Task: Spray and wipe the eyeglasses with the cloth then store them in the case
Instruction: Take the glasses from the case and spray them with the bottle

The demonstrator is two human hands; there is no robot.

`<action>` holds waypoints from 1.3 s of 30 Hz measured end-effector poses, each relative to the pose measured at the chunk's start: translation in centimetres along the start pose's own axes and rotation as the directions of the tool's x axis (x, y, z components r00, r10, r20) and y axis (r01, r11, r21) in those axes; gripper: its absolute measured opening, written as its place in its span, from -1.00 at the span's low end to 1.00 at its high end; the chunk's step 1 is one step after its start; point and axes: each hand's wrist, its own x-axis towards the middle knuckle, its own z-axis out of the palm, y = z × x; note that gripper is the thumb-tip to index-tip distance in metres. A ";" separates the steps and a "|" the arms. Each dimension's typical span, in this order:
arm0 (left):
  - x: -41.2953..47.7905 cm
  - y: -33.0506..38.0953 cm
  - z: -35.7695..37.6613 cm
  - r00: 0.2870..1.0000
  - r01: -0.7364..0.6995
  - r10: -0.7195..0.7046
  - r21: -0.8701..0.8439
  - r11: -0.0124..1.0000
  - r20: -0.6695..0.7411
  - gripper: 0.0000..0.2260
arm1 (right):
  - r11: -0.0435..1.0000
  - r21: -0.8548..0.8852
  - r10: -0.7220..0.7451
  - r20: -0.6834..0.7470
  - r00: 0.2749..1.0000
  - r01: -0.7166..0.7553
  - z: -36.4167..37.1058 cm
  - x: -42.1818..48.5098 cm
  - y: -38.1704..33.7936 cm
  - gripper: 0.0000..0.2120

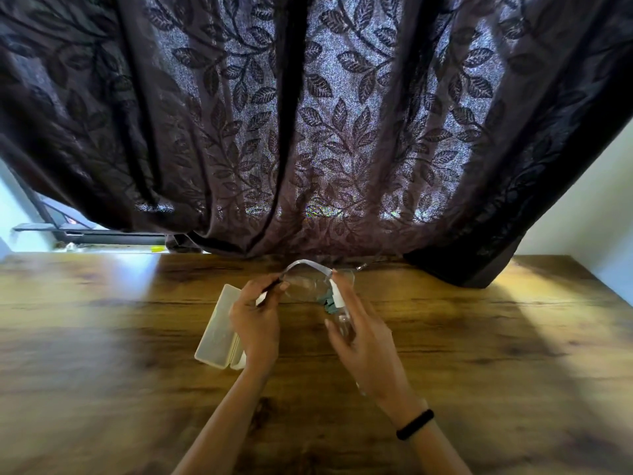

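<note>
Clear-framed eyeglasses (308,274) are held up over the wooden table (479,337), near the curtain's hem. My left hand (255,320) pinches one dark temple arm of them. My right hand (363,344) grips a small clear spray bottle (342,315) with a white nozzle, its top close to the right lens. A grey-green cloth (327,301) shows between bottle and glasses; who holds it I cannot tell. The cream eyeglass case (219,329) lies open on the table, left of my left hand, partly hidden by it.
A dark leaf-patterned curtain (308,132) hangs along the table's far edge and drapes onto its right back corner. A window ledge (102,238) shows at far left. A black band sits on my right wrist (415,424).
</note>
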 end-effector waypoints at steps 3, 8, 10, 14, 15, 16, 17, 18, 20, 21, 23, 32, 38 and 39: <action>-0.1 0.2 -0.1 1.000 0.003 -0.003 -0.016 1.000 0.009 -0.80 | 1.000 0.002 0.024 0.021 0.999 -0.024 0.2 0.4 0.1 -0.39; -0.1 0.6 -0.3 1.000 -0.008 0.008 -0.012 1.000 0.015 -0.75 | 0.999 0.006 0.038 0.004 0.999 -0.038 0.2 0.7 0.3 -0.47; -0.2 0.8 -0.2 1.000 -0.019 0.019 -0.007 1.000 0.011 -0.74 | 1.000 0.015 0.022 -0.011 1.000 -0.022 0.2 0.6 0.2 -0.48; -0.2 0.9 -0.1 1.000 -0.015 0.015 -0.011 1.000 0.020 -0.75 | 0.998 0.057 -0.012 -0.110 0.994 0.019 0.0 0.5 0.1 -0.41; -0.2 0.9 -0.1 1.000 -0.016 0.016 -0.014 1.000 0.021 -0.75 | 0.996 0.085 -0.003 -0.140 0.990 0.015 -0.2 0.5 0.2 -0.40; -0.2 0.9 -0.1 1.000 -0.016 0.016 -0.015 1.000 0.021 -0.75 | 0.994 0.113 0.009 -0.164 0.986 0.010 -0.4 0.4 0.4 -0.41; -0.2 0.8 -0.1 1.000 -0.016 0.016 -0.014 1.000 0.020 -0.76 | 0.991 0.134 0.023 -0.184 0.983 0.002 -0.6 0.3 0.6 -0.41; -0.2 0.7 -0.2 1.000 -0.016 0.017 -0.010 1.000 0.018 -0.76 | 0.989 0.144 0.038 -0.200 0.979 -0.009 -0.7 0.1 0.9 -0.40; -0.1 0.5 -0.2 1.000 -0.010 0.010 -0.004 1.000 0.011 -0.78 | 0.989 0.138 0.076 -0.221 0.972 -0.045 -1.2 -0.2 1.6 -0.37; 0.0 0.4 -0.2 1.000 0.001 -0.001 -0.009 1.000 0.012 -0.80 | 0.989 0.134 0.098 -0.226 0.969 -0.069 -1.4 -0.3 1.9 -0.36; 0.0 0.2 -0.2 1.000 0.024 -0.023 -0.021 1.000 0.014 -0.82 | 0.988 0.111 0.129 -0.218 0.967 -0.107 -1.8 -0.3 2.5 -0.37; -0.1 0.1 -0.1 1.000 0.019 -0.019 -0.021 1.000 0.017 -0.78 | 0.982 0.118 0.173 -0.262 0.950 -0.146 -2.1 -0.2 3.7 -0.45; 0.1 0.0 -0.4 1.000 0.008 -0.008 0.015 1.000 -0.004 -0.82 | 0.963 0.199 0.242 -0.334 0.911 -0.183 -3.0 -1.5 5.4 -0.29; 0.1 0.0 -0.5 1.000 0.002 -0.002 0.023 1.000 -0.005 -0.83 | 0.959 0.199 0.258 -0.336 0.906 -0.200 -3.2 -1.8 5.8 -0.32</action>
